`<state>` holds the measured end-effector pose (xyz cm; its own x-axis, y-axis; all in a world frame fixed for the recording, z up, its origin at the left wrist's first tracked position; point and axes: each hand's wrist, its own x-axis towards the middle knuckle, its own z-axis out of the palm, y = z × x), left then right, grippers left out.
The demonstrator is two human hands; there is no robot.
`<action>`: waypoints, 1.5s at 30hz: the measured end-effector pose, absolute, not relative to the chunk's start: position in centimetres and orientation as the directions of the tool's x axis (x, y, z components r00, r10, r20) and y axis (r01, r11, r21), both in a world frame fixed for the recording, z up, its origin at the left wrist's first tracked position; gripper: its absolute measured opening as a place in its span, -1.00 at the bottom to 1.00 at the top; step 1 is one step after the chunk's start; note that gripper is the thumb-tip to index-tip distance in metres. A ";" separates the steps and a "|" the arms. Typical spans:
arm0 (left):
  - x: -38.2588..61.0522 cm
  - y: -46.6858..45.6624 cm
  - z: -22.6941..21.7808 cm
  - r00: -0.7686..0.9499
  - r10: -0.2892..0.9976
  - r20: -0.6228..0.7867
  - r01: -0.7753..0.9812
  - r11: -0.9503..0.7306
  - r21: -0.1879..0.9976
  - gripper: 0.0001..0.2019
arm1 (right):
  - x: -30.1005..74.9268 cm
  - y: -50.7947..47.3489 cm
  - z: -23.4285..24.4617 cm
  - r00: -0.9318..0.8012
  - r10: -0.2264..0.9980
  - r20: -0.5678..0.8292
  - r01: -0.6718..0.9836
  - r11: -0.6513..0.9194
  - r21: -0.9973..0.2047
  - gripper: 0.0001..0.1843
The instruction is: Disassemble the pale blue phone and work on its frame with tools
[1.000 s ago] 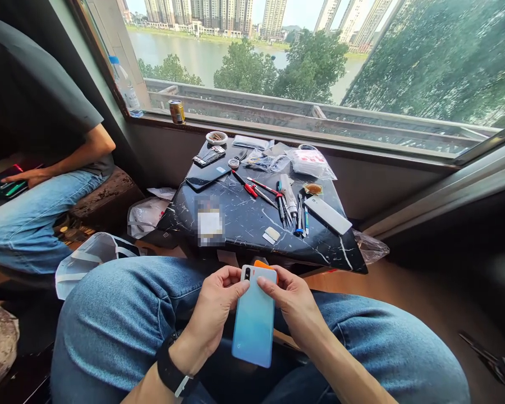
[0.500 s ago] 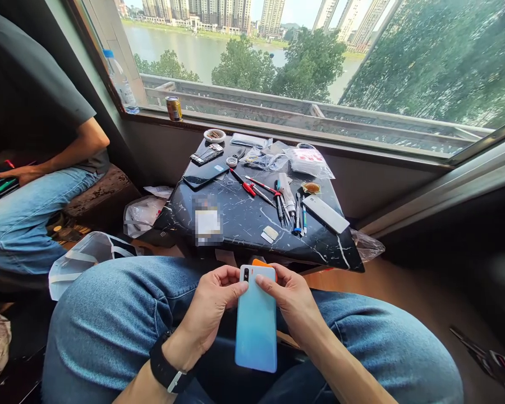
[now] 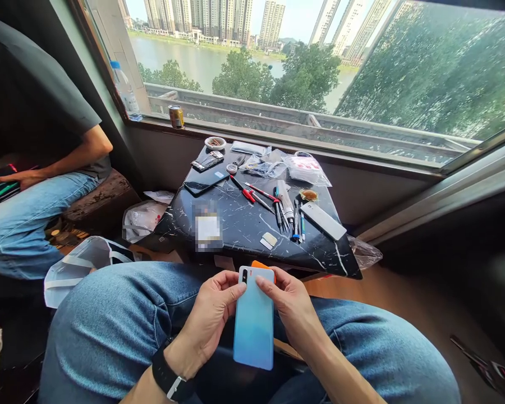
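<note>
A light blue phone [image 3: 253,325] with its back cover up is held above my lap between both hands. My left hand [image 3: 212,314] grips its upper left edge, thumb pressed on the back near the camera. My right hand [image 3: 292,306] grips the upper right edge, thumb on the back. An orange piece [image 3: 263,265] shows behind the phone's top edge; I cannot tell what it is. A black watch sits on my left wrist.
A black marble table [image 3: 244,224] stands ahead with screwdrivers [image 3: 278,202], a dark phone [image 3: 206,180], a white flat piece [image 3: 323,221] and plastic bags [image 3: 307,165]. A can [image 3: 177,116] and bottle [image 3: 125,92] stand on the sill. A seated person [image 3: 37,185] is at left.
Both hands and the phone keep the same grip. The view has shifted slightly, and the phone sits a little lower and straighter than a second ago.
</note>
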<state>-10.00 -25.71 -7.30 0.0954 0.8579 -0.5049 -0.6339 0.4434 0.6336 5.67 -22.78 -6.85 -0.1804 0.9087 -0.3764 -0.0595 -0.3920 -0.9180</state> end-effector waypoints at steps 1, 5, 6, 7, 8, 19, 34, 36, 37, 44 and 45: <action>-10.0 -25.7 -7.4 0.091 0.856 -0.509 -0.637 0.442 0.631 -0.68 | 5.6 -22.7 -6.8 -0.180 0.907 -0.380 -0.061 -0.396 -0.916 -0.57; -10.2 -25.5 -7.7 0.073 0.853 -0.517 -0.642 0.437 0.630 -0.67 | 5.3 -22.2 -6.5 -0.169 0.899 -0.405 -0.057 -0.419 -0.906 -0.54; -10.3 -25.4 -7.8 0.068 0.853 -0.518 -0.643 0.434 0.630 -0.67 | 5.2 -22.0 -6.4 -0.172 0.896 -0.409 -0.053 -0.423 -0.905 -0.53; -10.4 -25.3 -7.8 0.062 0.853 -0.518 -0.647 0.430 0.630 -0.67 | 5.1 -21.8 -6.3 -0.179 0.894 -0.411 -0.050 -0.425 -0.904 -0.52; -10.5 -25.3 -7.9 0.054 0.853 -0.519 -0.652 0.425 0.629 -0.67 | 5.0 -21.6 -6.2 -0.189 0.892 -0.411 -0.048 -0.426 -0.903 -0.51; -11.4 -24.8 -8.4 0.015 0.849 -0.527 -0.723 0.374 0.581 -0.69 | 3.8 -19.8 -5.2 -0.317 0.812 -0.490 -0.154 -0.554 -0.818 -0.44; -11.9 -24.1 -8.2 -0.087 0.787 -0.611 -0.794 0.316 0.519 -0.74 | 2.9 -16.7 -5.7 -0.200 0.955 -0.219 0.201 -0.179 -0.963 -0.41; -11.9 -24.0 -8.1 -0.112 0.779 -0.617 -0.790 0.307 0.531 -0.75 | 3.0 -15.3 -5.8 -0.133 0.985 -0.106 0.298 -0.062 -0.953 -0.46; -11.9 -24.0 -7.9 -0.118 0.774 -0.622 -0.787 0.309 0.534 -0.76 | 3.1 -14.5 -5.7 -0.100 0.993 -0.066 0.338 -0.028 -0.941 -0.50; -11.7 -23.8 -7.2 -0.152 0.731 -0.665 -0.775 0.329 0.539 -0.79 | 1.7 -8.1 -4.7 -0.010 0.999 0.038 0.640 0.036 -0.767 -0.73; -11.8 -23.8 -7.3 -0.155 0.733 -0.662 -0.777 0.323 0.540 -0.78 | 1.3 -7.5 -4.7 -0.018 0.999 0.031 0.667 0.035 -0.744 -0.74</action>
<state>-11.76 -23.76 -7.32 -0.1553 0.7332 -0.6620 -0.7772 0.3230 0.5401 1.29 -7.52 -4.71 -0.0184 0.9994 0.0305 0.6669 0.0350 -0.7443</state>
